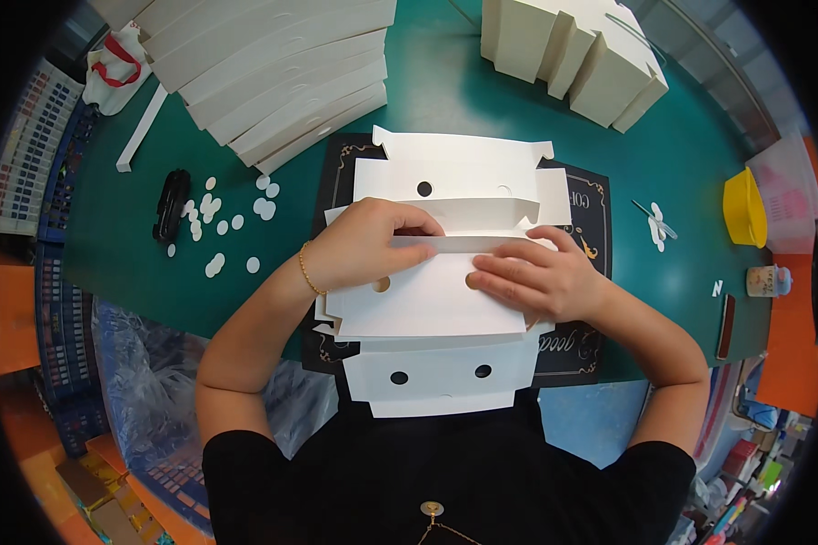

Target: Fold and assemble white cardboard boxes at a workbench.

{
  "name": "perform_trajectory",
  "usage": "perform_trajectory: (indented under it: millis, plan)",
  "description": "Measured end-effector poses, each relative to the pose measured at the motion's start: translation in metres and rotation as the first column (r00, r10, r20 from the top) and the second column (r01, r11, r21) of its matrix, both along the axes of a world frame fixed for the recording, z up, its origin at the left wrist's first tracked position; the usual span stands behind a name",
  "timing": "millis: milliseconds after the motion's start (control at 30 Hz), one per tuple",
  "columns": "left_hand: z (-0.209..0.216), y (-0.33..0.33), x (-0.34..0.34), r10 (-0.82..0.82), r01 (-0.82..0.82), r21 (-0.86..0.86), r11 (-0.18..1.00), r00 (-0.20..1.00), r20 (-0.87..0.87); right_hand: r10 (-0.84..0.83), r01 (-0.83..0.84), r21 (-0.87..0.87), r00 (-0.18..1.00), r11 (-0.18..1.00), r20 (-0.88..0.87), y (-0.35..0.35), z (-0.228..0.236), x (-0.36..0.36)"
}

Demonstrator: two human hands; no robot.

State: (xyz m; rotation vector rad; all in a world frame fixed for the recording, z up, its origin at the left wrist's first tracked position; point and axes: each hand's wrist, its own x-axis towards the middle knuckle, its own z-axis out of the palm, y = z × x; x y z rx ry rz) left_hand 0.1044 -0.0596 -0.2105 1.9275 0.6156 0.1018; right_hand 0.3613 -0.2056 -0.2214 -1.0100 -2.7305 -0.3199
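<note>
A white die-cut cardboard box blank (427, 304) lies partly folded in front of me, with round holes in its panels. My left hand (373, 241) pinches the upright folded strip at its middle, thumb on the near side and fingers behind. My right hand (541, 277) lies on the right half of the middle panel with its fingers stretched out, two fingertips near a hole. The far panel (463, 163) has one punched hole and one round cut that looks still filled. The near panel (441, 377), with two holes, hangs over the table's edge toward me.
Under the blank is a black printed mat (573, 350) on the green table (273, 213). Stacked white cardboard (282, 73) stands far left, bundled cardboard (573, 54) far right. A black stapler (171, 207) sits left near white paper discs (253, 264). A yellow container (743, 209) stands right.
</note>
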Motion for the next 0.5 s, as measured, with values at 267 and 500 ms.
perform_trajectory:
  millis: [267, 500]
  plan:
    - [-0.006, 0.005, -0.005, 0.043, -0.045, -0.119, 0.992, 0.999, -0.025, -0.073, 0.058, -0.061, 0.959, 0.996, -0.275, 0.003, -0.011, -0.003]
    - [-0.010, 0.004, -0.006, 0.031, -0.033, 0.014, 0.999, 0.989, 0.145, -0.129, 0.139, 0.025, 0.964, 0.990, -0.230, -0.003, -0.007, -0.003]
